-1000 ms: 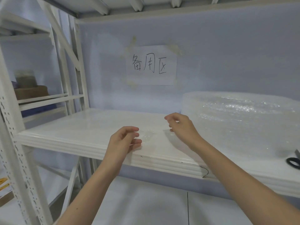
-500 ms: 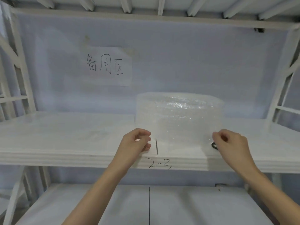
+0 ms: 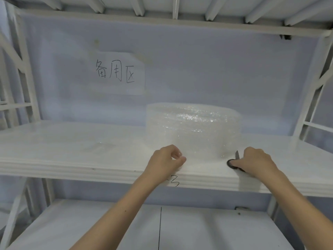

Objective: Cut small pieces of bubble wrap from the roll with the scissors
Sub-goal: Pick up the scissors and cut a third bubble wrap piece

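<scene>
A roll of clear bubble wrap point(image 3: 193, 127) stands on the white shelf point(image 3: 72, 159), right of centre. Its loose end spreads toward the shelf's front edge. The scissors point(image 3: 232, 162) lie just right of the roll's base, with a black handle loop and a dark blade tip showing. My right hand point(image 3: 255, 162) covers the handles, fingers curled over them. At the front edge left of the roll my left hand point(image 3: 166, 159) hovers, fingers loosely curled, nothing visible between thumb and forefinger. A small clear piece point(image 3: 102, 142) seems to lie further left.
A paper sign with handwriting point(image 3: 115, 72) is taped to the back wall. White uprights point(image 3: 310, 105) frame the rack on both sides, and beams run overhead. A lower shelf point(image 3: 162, 228) sits below my arms. "2-3" is written on the shelf's front edge.
The view swung right, centring the roll. My left hand let go of the small piece and came to the roll. My right hand travelled right and closed over the scissors' handles.
</scene>
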Tool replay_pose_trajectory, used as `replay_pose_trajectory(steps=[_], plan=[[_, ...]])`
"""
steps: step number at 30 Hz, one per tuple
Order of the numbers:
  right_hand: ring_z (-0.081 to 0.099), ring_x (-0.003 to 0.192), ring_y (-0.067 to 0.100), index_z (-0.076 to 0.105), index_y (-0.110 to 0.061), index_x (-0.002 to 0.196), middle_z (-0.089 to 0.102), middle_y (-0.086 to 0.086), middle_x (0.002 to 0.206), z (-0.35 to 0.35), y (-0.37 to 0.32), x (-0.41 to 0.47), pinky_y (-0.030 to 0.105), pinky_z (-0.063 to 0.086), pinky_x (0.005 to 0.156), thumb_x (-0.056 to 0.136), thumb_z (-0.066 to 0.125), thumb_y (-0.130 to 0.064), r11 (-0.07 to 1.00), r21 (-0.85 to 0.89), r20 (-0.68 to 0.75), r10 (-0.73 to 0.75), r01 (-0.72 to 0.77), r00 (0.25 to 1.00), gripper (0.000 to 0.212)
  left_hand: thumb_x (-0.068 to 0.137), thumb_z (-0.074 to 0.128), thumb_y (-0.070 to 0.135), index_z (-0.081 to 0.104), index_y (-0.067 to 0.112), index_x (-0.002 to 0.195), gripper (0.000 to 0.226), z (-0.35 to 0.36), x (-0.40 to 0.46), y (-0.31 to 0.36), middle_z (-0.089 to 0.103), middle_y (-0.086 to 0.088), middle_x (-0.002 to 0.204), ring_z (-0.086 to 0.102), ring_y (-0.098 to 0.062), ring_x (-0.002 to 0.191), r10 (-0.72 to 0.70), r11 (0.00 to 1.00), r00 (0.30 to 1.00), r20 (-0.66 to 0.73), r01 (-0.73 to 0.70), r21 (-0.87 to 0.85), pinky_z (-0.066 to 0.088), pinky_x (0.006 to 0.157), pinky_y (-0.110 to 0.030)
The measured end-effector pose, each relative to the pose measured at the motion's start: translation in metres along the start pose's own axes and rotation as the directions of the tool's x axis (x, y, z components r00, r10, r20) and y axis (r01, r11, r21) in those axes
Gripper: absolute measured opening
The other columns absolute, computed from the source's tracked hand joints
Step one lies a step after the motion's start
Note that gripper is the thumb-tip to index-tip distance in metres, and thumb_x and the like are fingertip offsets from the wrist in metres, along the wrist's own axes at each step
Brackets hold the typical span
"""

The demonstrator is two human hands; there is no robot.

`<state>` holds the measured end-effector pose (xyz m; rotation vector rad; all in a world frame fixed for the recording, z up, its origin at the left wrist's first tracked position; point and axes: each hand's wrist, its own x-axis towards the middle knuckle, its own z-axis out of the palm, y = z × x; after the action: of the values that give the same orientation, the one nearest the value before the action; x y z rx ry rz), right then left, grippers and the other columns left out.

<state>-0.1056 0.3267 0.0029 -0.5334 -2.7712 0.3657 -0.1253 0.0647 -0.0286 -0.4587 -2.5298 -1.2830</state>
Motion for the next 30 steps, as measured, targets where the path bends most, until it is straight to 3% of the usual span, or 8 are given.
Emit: replay_pose_trajectory(steps=[4, 9, 14, 17, 20, 24, 27, 30], plan=[[0.061, 0.067, 0.024, 0.050, -0.010, 0.073, 0.059, 0.005, 0.073, -0.011, 0.002, 0.006, 0.027, 0.041, 0.052, 0.075, 0.075, -0.039, 0.994, -0.108, 0.079, 0.026, -0.017, 0.997, 0.039, 0.086, 0.064, 0.031, 0.068, 0.021, 0.094, 0.014, 0.002, -0.003, 0.005, 0.068, 0.016, 0.078, 0.063, -0.003, 0.074, 0.018, 0.999, 0.998, 0.064, -0.016, -0.031, 0.047, 0.065, -0.016], [0.061, 0.061, 0.025, 0.047, -0.009, 0.069, 0.057, 0.006, 0.069, -0.018, 0.003, 0.001, 0.027, 0.045, 0.052, 0.081, 0.067, -0.028, 0.991, -0.136, 0.101, 0.031, -0.017, 0.994, 0.030, 0.088, 0.061, 0.026, 0.074, 0.019, 0.089, 0.014, 0.004, -0.003, 0.010, 0.072, 0.009, 0.085, 0.063, -0.006, 0.078, 0.051, 0.998, 0.997, 0.063, -0.049, -0.035, 0.044, 0.065, -0.012], [0.060, 0.046, 0.022, 0.055, 0.001, 0.068, 0.063, 0.014, 0.065, -0.036, 0.036, -0.002, 0.024, 0.048, 0.043, 0.085, 0.069, -0.023, 0.936, 0.289, 0.224, 0.137, -0.200, 0.965, 0.032, 0.087, 0.061, 0.023, 0.072, 0.019, 0.082, 0.013, 0.009, -0.008, 0.016, 0.067, 0.007, 0.074, 0.052, -0.004, 0.059, 0.083, 0.996, 0.993, 0.082, -0.080, -0.042, 0.037, 0.050, -0.009], [0.062, 0.056, 0.023, 0.064, 0.007, 0.078, 0.070, 0.023, 0.084, -0.043, 0.063, -0.010, 0.022, 0.052, 0.046, 0.090, 0.064, -0.013, 0.725, 0.633, 0.267, 0.124, -0.271, 0.956, 0.024, 0.087, 0.060, 0.024, 0.071, 0.022, 0.081, 0.013, 0.015, -0.014, 0.022, 0.071, 0.006, 0.078, 0.058, -0.009, 0.063, 0.093, 0.993, 0.991, 0.096, -0.086, -0.080, 0.042, 0.056, -0.014], [0.068, 0.078, 0.022, 0.065, 0.006, 0.101, 0.070, 0.021, 0.103, -0.047, 0.082, -0.022, 0.025, 0.055, 0.064, 0.092, 0.060, -0.015, 0.302, 0.898, 0.334, 0.010, -0.321, 0.943, 0.024, 0.088, 0.059, 0.025, 0.070, 0.022, 0.083, 0.012, 0.022, -0.020, 0.025, 0.071, 0.008, 0.079, 0.060, -0.004, 0.069, 0.106, 0.991, 0.990, 0.096, -0.097, -0.092, 0.041, 0.065, -0.019], [0.076, 0.081, 0.028, 0.058, 0.003, 0.098, 0.066, 0.022, 0.104, -0.040, 0.086, -0.045, 0.032, 0.062, 0.058, 0.076, 0.070, -0.017, -0.206, 0.891, 0.377, -0.164, -0.405, 0.912, 0.032, 0.090, 0.058, 0.024, 0.068, 0.022, 0.084, 0.012, 0.031, -0.025, 0.030, 0.071, 0.011, 0.082, 0.059, 0.001, 0.073, 0.143, 0.981, 0.987, 0.072, -0.131, -0.146, 0.041, 0.066, -0.016], [0.075, 0.080, 0.031, 0.064, 0.010, 0.088, 0.069, 0.023, 0.089, -0.024, 0.071, -0.062, 0.034, 0.062, 0.059, 0.044, 0.093, -0.010, -0.296, 0.865, 0.336, -0.256, -0.404, 0.906, 0.057, 0.092, 0.057, 0.023, 0.067, 0.019, 0.085, 0.012, 0.034, -0.025, 0.036, 0.076, 0.008, 0.088, 0.059, -0.004, 0.071, 0.146, 0.959, 0.987, 0.064, -0.125, -0.255, 0.044, 0.068, -0.021], [0.074, 0.073, 0.034, 0.070, 0.014, 0.072, 0.071, 0.026, 0.085, -0.005, 0.049, -0.078, 0.034, 0.062, 0.061, 0.032, 0.097, -0.006, -0.265, 0.858, 0.339, -0.352, -0.441, 0.872, 0.052, 0.094, 0.057, 0.024, 0.066, 0.020, 0.087, 0.012, 0.032, -0.023, 0.043, 0.078, 0.010, 0.089, 0.061, -0.006, 0.072, 0.118, 0.933, 0.991, 0.062, -0.089, -0.349, 0.051, 0.073, -0.032]])
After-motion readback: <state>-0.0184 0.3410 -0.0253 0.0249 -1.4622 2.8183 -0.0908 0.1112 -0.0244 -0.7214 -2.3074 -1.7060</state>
